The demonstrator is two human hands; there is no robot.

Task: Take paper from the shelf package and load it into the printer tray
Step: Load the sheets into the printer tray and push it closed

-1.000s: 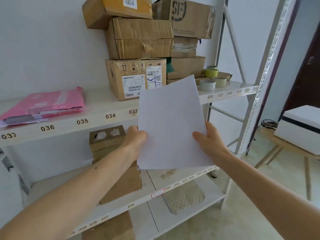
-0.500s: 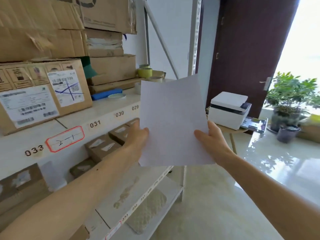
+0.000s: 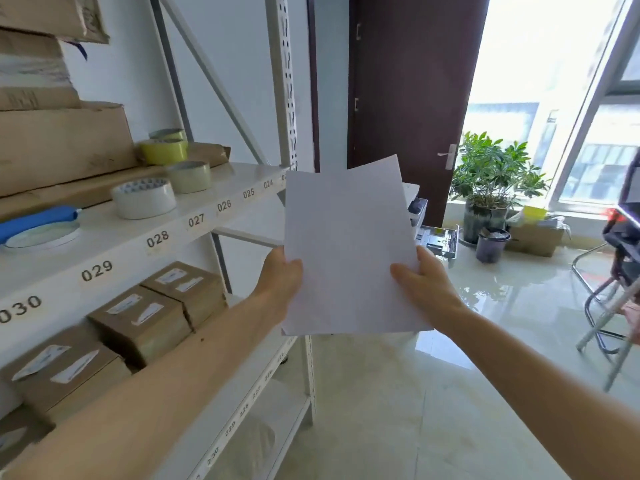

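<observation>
I hold a thin stack of white paper upright in front of me with both hands. My left hand grips its lower left edge and my right hand grips its lower right edge. Behind the sheets, mostly hidden by them, stands the white printer, with its open paper tray sticking out to the right. The white numbered shelf is at my left. The paper package is out of view.
Tape rolls and cardboard boxes sit on the shelf. A dark door stands behind the printer. Potted plants line the window. A folding chair is at the right on the glossy floor.
My view has swung right from the shelf toward the door and window. The paper stays in both hands, and the printer now lies directly behind it, closer.
</observation>
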